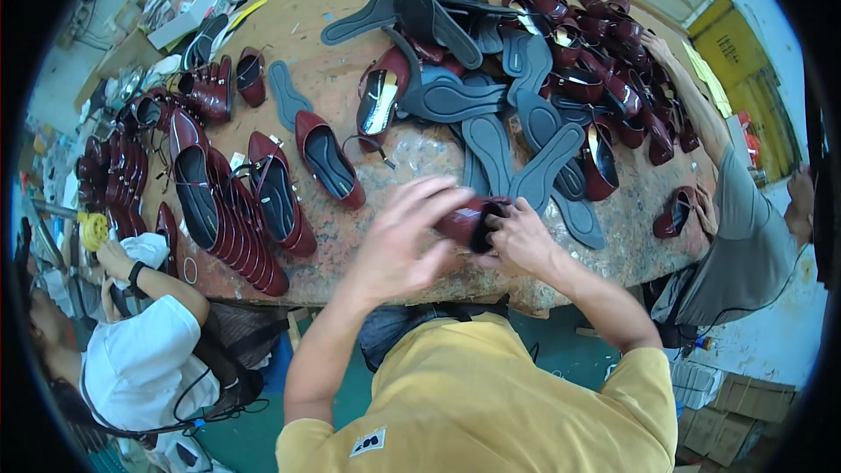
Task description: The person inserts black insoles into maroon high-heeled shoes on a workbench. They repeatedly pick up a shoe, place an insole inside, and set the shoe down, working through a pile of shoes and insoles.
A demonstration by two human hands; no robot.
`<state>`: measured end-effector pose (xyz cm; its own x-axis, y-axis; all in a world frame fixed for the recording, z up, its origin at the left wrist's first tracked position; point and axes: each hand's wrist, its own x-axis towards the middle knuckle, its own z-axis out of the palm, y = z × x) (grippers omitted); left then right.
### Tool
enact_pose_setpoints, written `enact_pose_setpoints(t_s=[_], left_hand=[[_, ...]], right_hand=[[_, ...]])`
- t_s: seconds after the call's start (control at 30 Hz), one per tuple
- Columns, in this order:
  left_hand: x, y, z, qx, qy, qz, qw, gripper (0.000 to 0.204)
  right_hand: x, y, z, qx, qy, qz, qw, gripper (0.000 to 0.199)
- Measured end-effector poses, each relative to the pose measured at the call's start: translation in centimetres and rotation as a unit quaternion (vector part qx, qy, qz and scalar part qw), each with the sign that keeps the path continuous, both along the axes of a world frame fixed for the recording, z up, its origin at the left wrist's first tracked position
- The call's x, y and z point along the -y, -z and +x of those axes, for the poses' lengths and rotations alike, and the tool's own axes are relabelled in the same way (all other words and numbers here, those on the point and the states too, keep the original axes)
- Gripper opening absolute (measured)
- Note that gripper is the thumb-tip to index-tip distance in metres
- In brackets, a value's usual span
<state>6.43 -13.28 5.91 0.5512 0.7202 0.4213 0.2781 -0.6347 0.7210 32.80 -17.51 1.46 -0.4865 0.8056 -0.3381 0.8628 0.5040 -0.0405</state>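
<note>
A dark red shiny shoe point(459, 222) is up in front of me, over the table's near edge. My right hand point(524, 238) is closed on it at its dark opening, some of the fingertips hidden inside. Beside its other end is my left hand point(405, 241), slightly blurred, with thumb and fingers spread apart. It looks open; whether a fingertip touches the shoe is hard to tell. Just beyond my hands lie loose dark grey insoles point(487, 147). To the left stands a single red shoe point(329, 160) with a dark insole inside.
Red shoes heap up at the far right point(613, 61). Nested rows of shoes point(223, 210) stand on the left of the worn table point(412, 153). A co-worker in white point(144, 359) sits at left; another in grey point(753, 236) reaches in from the right, touching a shoe point(673, 213).
</note>
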Motion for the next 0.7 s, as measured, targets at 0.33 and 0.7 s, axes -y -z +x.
enact_pose_setpoints(t_s=[0.33, 0.7], left_hand=[[0.8, -2.6, 4.9, -0.007, 0.184, 0.059, 0.981, 0.07], [-0.1, -2.3, 3.7, -0.007, 0.148, 0.032, 0.988, 0.07]], right_hand=[[2.6, 5.2, 4.3, -0.156, 0.026, -0.002, 0.987, 0.038], [-0.4, 1.6, 3.4, -0.009, -0.043, -0.148, 0.988, 0.041]])
